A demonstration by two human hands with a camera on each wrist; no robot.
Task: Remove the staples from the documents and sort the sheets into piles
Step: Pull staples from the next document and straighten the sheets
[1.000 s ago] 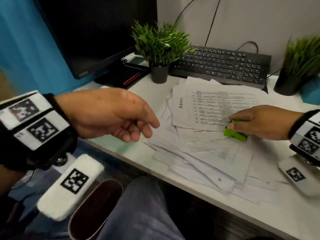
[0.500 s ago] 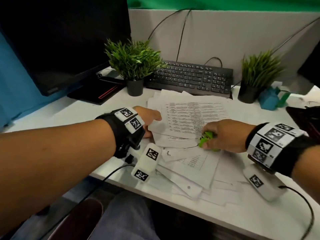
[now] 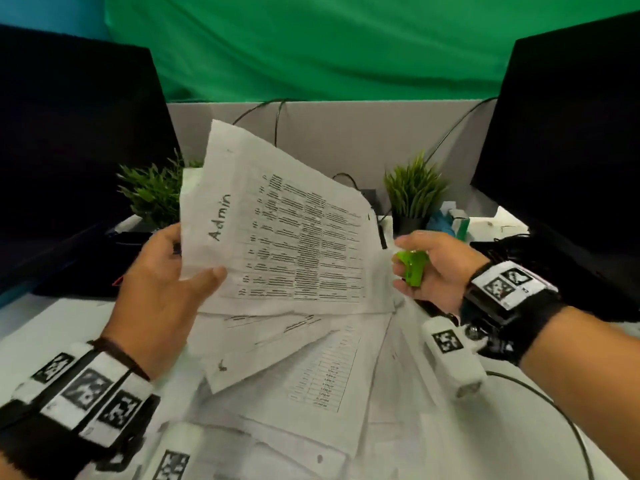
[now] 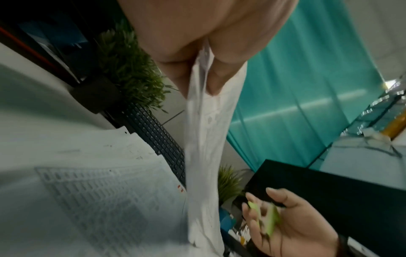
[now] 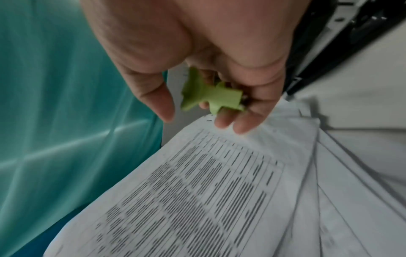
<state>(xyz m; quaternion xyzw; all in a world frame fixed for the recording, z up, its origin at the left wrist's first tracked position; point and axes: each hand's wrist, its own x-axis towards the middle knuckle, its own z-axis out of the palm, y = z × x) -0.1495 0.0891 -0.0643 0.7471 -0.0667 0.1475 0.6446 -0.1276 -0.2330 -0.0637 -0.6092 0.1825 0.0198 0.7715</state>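
Left hand [image 3: 162, 299] grips a stapled document [image 3: 287, 237] by its lower left corner, thumb on the printed face and fingers behind, lifting it clear of the loose sheets [image 3: 311, 372] spread over the white desk [image 3: 41, 317]. Handwritten along the document's left margin is the word "Admin", reading upward; the rest of the page is a printed table too blurred to read. The document's long axis runs from its raised far-left corner down toward the right, so the page leans back and faces the person. Right hand [image 3: 433, 268] sits just beside the document's right edge, palm turned up, fingers loosely curled round a green staple remover [image 3: 410, 268] that rests in the palm. From the left wrist camera the document [image 4: 204, 139] appears edge-on, as several thin layers pinched between thumb and fingers (something the head view cannot show), with a black keyboard [image 4: 158, 135] behind it and the right hand [image 4: 292, 224] with the green tool [image 4: 266, 220] lower right. From the right wrist camera the staple remover [image 5: 211, 95] shows its flared, winged shape, held against the fingers [image 5: 239, 121], which hang just over the document's [image 5: 197, 191] corner; whether they touch the paper cannot be told. Two small potted plants [image 3: 414, 192] stand at the back of the desk, between two dark monitors [image 3: 568, 133], with a green backdrop [image 3: 311, 43] behind.
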